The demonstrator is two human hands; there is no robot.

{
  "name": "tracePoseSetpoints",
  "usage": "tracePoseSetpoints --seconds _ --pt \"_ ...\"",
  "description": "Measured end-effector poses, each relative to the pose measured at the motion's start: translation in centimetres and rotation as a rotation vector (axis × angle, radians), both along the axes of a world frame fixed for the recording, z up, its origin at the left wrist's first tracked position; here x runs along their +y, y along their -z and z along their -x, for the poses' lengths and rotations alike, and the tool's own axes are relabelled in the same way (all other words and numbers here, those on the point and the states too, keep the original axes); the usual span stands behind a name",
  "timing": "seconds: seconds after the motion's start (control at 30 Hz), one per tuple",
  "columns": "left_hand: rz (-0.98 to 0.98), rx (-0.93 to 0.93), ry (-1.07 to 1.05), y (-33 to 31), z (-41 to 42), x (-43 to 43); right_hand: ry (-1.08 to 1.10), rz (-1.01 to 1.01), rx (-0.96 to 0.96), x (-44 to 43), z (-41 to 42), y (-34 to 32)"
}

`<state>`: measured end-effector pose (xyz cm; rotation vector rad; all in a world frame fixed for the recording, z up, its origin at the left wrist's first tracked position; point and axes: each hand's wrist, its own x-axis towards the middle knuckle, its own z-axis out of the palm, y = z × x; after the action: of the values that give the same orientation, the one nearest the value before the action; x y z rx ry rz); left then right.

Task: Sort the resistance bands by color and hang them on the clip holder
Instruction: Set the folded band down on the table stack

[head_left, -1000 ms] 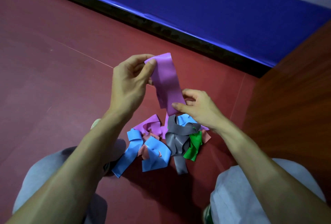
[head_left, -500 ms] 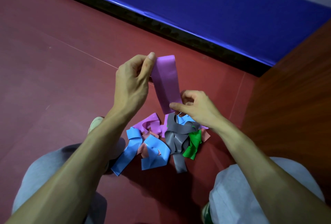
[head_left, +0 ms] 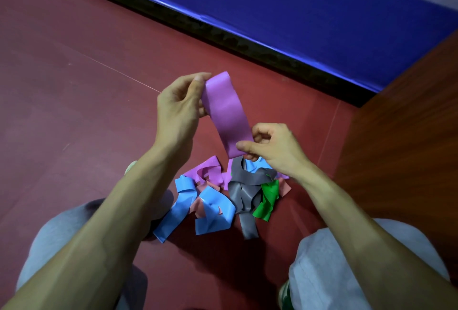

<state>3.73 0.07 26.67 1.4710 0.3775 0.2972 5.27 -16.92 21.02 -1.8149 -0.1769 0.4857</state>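
A purple resistance band (head_left: 226, 113) is stretched flat in the air between my hands. My left hand (head_left: 179, 108) pinches its upper end and my right hand (head_left: 271, 147) pinches its lower end. Below them on the red floor lies a tangled pile of bands: blue bands (head_left: 198, 206), a grey band (head_left: 244, 193), a green band (head_left: 267, 200), another purple band (head_left: 210, 172) and pink bands (head_left: 199, 200). No clip holder is in view.
A brown wooden panel (head_left: 406, 141) rises at the right. A blue padded wall (head_left: 297, 12) with a black base strip runs across the back. My knees in grey trousers (head_left: 329, 265) flank the pile. Red floor (head_left: 62, 86) spreads to the left.
The purple band has been pulled straighter and flatter between my hands. Both hands have stayed in nearly the same place above the pile.
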Motion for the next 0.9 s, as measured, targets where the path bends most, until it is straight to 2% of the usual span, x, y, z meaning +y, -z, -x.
tracePoseSetpoints --seconds 0.13,0.27,0.43,0.53,0.63,0.8,0.9 --pt "0.017 0.02 0.023 0.2 -0.1 0.1 -0.02 0.003 0.011 -0.1 0.0 0.1" --pt "-0.128 -0.03 -0.003 0.3 -0.1 0.6 -0.014 0.024 -0.018 -0.1 0.0 -0.4" --pt "-0.27 -0.103 0.055 -0.8 1.6 0.4 0.006 0.156 -0.158 -0.6 1.1 -0.6" --pt "-0.355 -0.166 0.122 -2.4 3.1 -0.6 -0.027 0.153 -0.172 -1.3 2.2 -1.9" --pt "-0.4 -0.225 0.189 -4.9 4.6 -1.6 -0.069 0.092 -0.189 -2.4 3.2 -6.1" --pt "-0.457 -0.327 0.292 -10.8 6.9 -2.7 -0.013 -0.012 -0.431 -4.3 5.4 -16.9" --pt "-0.45 -0.402 0.341 -15.1 8.4 -3.7 0.015 0.005 -0.545 -5.5 7.1 -22.8"
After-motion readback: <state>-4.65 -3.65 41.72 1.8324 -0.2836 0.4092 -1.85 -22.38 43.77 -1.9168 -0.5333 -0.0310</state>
